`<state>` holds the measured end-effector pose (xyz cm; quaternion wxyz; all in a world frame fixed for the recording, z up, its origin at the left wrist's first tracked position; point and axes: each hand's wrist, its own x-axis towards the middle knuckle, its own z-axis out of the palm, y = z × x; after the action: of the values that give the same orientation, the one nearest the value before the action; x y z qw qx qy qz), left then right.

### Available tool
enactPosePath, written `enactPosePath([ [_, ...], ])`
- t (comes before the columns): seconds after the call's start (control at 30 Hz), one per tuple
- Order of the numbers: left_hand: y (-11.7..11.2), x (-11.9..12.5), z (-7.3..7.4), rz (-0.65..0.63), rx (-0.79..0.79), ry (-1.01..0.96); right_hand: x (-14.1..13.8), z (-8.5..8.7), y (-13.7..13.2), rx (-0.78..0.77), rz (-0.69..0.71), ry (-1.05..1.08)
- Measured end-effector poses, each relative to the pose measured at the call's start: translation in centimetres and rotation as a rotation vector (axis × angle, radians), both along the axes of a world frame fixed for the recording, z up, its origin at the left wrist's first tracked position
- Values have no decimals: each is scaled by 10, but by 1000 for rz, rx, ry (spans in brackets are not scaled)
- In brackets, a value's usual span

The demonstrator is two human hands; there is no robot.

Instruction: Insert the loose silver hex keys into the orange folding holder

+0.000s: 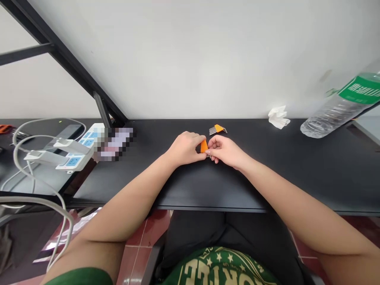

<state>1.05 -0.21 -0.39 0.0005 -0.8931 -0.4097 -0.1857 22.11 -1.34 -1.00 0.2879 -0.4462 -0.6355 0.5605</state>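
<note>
Orange holder (203, 146), left hand (185, 148), right hand (227, 151)

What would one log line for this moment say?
hands: left hand and right hand both pinch orange holder | behind: second orange key set on black table | right: crumpled tissue, water bottle

Bright, even light — wide-angle bending edges, soft shadows.

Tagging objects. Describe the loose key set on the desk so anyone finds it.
On the black desk, look toward the white wall, just beyond the left hand and right hand. The key set lies there, metal keys fanned from an orange holder. Unlike the orange piece both hands pinch, nothing touches it.
</note>
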Motion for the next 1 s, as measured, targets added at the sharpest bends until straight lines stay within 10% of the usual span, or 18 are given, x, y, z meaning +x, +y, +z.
enactPosePath([
  [0.23,7,-12,0,35,-125,-11,30,19,5,522,205,-614],
  [0.47,9,-15,-1,63,-198,-25,25,17,-1,555,356,-949],
  [1.0,8,-14,-1,67,-244,-20,24,18,-3,623,246,-862],
])
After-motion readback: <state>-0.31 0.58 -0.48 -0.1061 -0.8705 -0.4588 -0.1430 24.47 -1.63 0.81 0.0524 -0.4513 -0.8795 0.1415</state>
